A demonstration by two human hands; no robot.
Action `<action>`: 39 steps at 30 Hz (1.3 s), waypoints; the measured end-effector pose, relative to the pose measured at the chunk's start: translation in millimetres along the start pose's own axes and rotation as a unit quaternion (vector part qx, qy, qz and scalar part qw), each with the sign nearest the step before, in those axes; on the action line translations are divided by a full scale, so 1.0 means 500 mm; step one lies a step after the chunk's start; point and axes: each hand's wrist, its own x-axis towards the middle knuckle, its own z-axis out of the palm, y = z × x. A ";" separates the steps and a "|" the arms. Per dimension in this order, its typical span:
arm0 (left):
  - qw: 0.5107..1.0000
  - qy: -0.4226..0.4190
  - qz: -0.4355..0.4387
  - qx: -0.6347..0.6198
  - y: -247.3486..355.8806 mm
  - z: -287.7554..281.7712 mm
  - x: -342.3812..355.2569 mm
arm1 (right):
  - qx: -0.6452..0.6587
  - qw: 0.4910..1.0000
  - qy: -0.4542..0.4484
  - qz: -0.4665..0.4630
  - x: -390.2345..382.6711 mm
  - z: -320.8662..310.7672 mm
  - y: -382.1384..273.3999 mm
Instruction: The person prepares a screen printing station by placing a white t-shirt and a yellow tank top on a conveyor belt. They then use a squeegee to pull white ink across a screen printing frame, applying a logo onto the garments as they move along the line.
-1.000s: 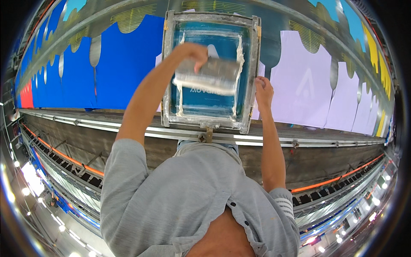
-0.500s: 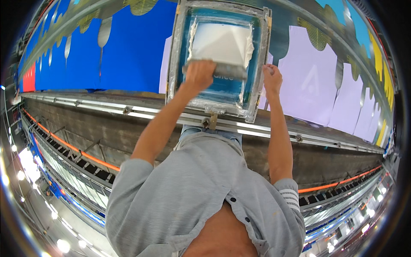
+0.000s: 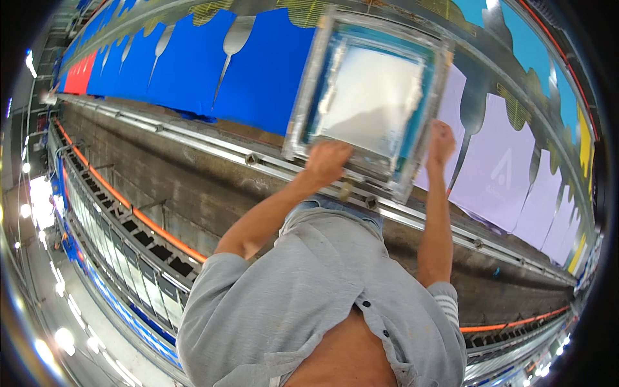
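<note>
A screen-printing frame point(image 3: 442, 71) lies before me over the long printing table, its mesh coated with white ink point(image 3: 371, 87) inside a teal border. My left hand point(image 3: 327, 162) is closed around a squeegee point(image 3: 369, 158) at the near end of the screen; motion blurs the blade. Just beyond the frame's right side is my right hand point(image 3: 442, 145), its fingers curled closed. Whether it holds something small or the frame's edge is hidden. To its right lie lavender garment pieces point(image 3: 496, 145), one bearing a pale triangular print.
Blue fabric pieces point(image 3: 193, 71) cover the table to the left, with a red piece point(image 3: 80, 74) at the far end. A metal rail point(image 3: 213, 147) with bolts runs along the near table edge. Behind me stretches an orange pipe point(image 3: 138, 216) beside dark racks.
The squeegee and my left hand have come toward me from mid-screen, leaving white ink over the mesh. My view has turned, so the table now slants down to the right.
</note>
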 end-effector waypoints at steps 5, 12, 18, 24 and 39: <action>0.998 -0.037 -0.023 0.042 -0.222 -0.147 -0.066 | 0.095 0.995 -0.036 0.016 -0.143 0.233 -0.150; 0.994 -0.097 -0.028 0.035 -0.381 -0.233 -0.100 | 0.108 0.990 -0.055 0.074 -0.228 0.345 -0.245; 0.983 -0.170 -0.034 0.051 -0.400 -0.229 -0.082 | 0.013 0.999 -0.029 0.043 -0.221 0.383 -0.217; 0.993 -0.103 -0.009 0.057 -0.405 -0.214 -0.098 | -0.056 0.997 -0.044 0.016 -0.206 0.391 -0.240; 0.984 -0.135 -0.040 0.112 -0.519 -0.300 0.287 | -0.315 0.816 -0.308 -0.375 -0.091 0.454 -0.508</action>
